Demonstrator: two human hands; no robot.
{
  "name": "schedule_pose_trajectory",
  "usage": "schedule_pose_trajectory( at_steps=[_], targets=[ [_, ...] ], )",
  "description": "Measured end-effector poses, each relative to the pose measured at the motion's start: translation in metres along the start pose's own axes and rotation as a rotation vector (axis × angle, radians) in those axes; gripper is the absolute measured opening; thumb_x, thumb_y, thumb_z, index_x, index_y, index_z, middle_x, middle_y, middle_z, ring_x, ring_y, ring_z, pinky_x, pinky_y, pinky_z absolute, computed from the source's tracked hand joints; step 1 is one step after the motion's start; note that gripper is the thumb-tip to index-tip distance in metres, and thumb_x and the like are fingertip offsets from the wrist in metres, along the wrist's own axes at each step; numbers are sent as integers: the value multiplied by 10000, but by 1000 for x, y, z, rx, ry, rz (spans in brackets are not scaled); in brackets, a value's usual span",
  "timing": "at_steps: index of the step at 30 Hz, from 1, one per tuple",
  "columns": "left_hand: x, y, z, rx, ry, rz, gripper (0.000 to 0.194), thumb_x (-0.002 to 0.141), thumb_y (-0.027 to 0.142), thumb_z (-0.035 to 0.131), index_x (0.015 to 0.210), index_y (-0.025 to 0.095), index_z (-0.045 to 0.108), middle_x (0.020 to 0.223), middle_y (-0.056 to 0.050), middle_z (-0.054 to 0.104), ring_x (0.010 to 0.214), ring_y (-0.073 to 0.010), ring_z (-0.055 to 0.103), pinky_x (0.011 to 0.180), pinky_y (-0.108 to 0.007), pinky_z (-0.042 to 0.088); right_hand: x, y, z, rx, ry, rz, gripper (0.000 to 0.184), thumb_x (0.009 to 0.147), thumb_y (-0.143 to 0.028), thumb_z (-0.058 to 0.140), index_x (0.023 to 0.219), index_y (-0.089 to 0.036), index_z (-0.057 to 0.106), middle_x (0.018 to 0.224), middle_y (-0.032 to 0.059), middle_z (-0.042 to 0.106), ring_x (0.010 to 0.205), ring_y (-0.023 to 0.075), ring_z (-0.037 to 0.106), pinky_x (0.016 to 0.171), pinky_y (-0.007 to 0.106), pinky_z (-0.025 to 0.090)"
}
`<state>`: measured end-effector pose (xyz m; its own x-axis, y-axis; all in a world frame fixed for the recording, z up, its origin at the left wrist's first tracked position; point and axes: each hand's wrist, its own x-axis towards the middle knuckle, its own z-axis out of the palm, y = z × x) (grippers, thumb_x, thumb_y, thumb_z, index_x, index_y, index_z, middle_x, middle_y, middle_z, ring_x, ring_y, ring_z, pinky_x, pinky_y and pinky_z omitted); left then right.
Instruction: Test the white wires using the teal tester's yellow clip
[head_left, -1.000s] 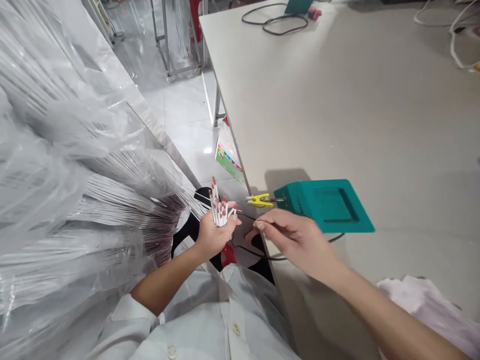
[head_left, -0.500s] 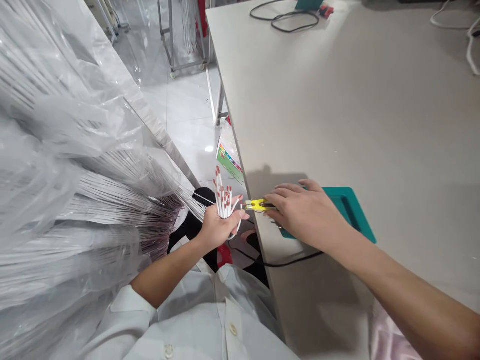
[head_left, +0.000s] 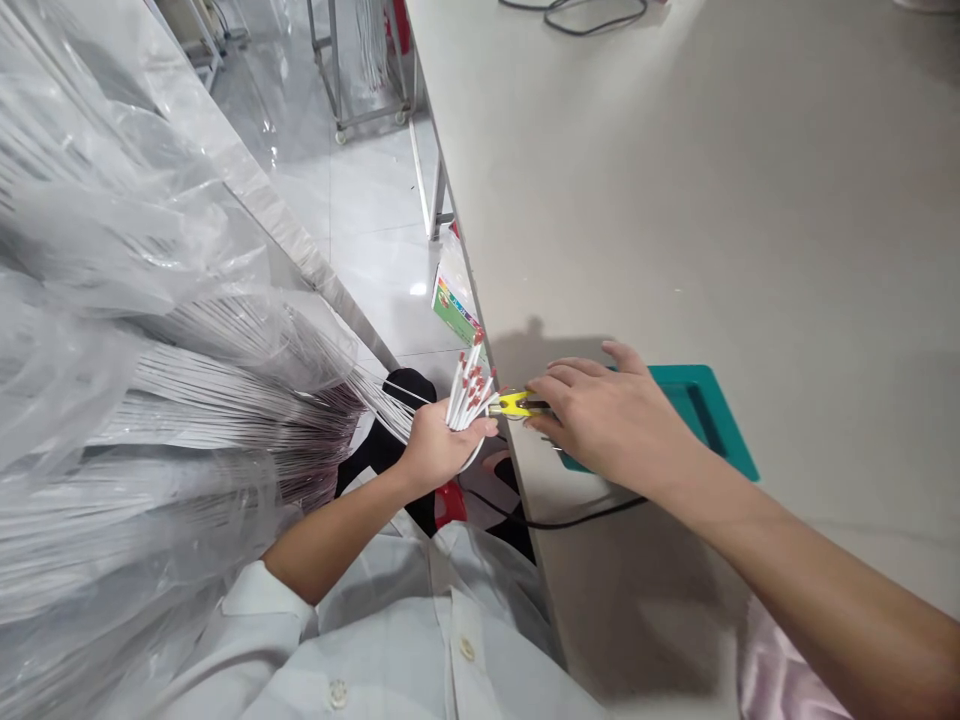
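A bundle of thin white wires [head_left: 460,400] with reddish tips is gripped in my left hand [head_left: 435,447], above the gap at the table's left edge. The wires fan upward from the fist, and their long ends trail back to the left. My right hand [head_left: 585,410] has its fingers closed around a small yellow tool [head_left: 514,404] with a forked metal front. Its exact kind is unclear, and my hand hides its rear part. The tool's front meets the wire tips at the right side of the bundle. Beneath my right hand lies a teal tray [head_left: 686,385].
Plastic-wrapped bundles of white wire [head_left: 202,400] fill the left side. The grey table [head_left: 712,220] spans the right. A black cable [head_left: 577,521] runs over its edge, with another cable [head_left: 592,25] at the back. A wheeled metal rack [head_left: 371,125] stands on the floor.
My left hand has tilted the wire tips rightward, closer to the yellow tool. My right hand keeps about the same place. The view has shifted slightly, so the far cable sits higher.
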<state>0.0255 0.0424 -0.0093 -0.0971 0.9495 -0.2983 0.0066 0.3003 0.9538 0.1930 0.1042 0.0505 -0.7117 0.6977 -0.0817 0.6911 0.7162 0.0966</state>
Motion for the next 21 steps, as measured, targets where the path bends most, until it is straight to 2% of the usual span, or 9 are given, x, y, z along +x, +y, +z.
schedule_pose_trajectory(
  at_steps=[5,9,13,17,19,21],
  targets=[
    [-1,2,0,36,33,29,291,688,179,676,975,142,707,964,-69,728,935,-212,659,831,-296,503,-1,-1,7,-12,67,-35,281,822,-289,562,1078,-177,590,954,109,698,924,278,592,954,535,227],
    [-3,5,0,-12,71,9,299,664,164,698,962,166,711,1015,-67,717,958,-206,651,837,-300,503,-2,-2,10,-29,83,-49,307,835,-306,544,1112,-179,581,935,113,703,904,280,594,958,559,229],
    [-6,5,-3,-45,71,-57,328,668,187,701,996,172,699,913,-66,733,784,-187,669,677,-283,523,-3,-2,12,-35,83,-33,379,839,-340,537,1152,-130,573,898,124,701,875,290,606,955,586,240],
    [-13,5,-10,-83,42,-57,370,707,241,677,1066,153,661,793,-58,733,644,-146,639,593,-248,489,-3,-1,12,-17,113,-41,453,827,-439,546,1135,-111,594,903,140,698,879,301,621,967,592,258],
    [-17,7,-15,-101,27,-56,420,721,256,665,1121,139,619,773,-58,731,567,-117,604,558,-231,465,-6,-4,10,13,180,-49,490,825,-508,525,1117,-123,607,936,142,697,900,297,626,980,574,283],
    [-22,9,-20,-113,28,-71,411,716,267,667,1099,129,604,772,-59,729,464,-78,533,495,-214,423,-10,-11,7,67,303,-50,466,836,-506,513,1093,-132,620,954,133,699,897,274,636,964,513,359]
  ],
)
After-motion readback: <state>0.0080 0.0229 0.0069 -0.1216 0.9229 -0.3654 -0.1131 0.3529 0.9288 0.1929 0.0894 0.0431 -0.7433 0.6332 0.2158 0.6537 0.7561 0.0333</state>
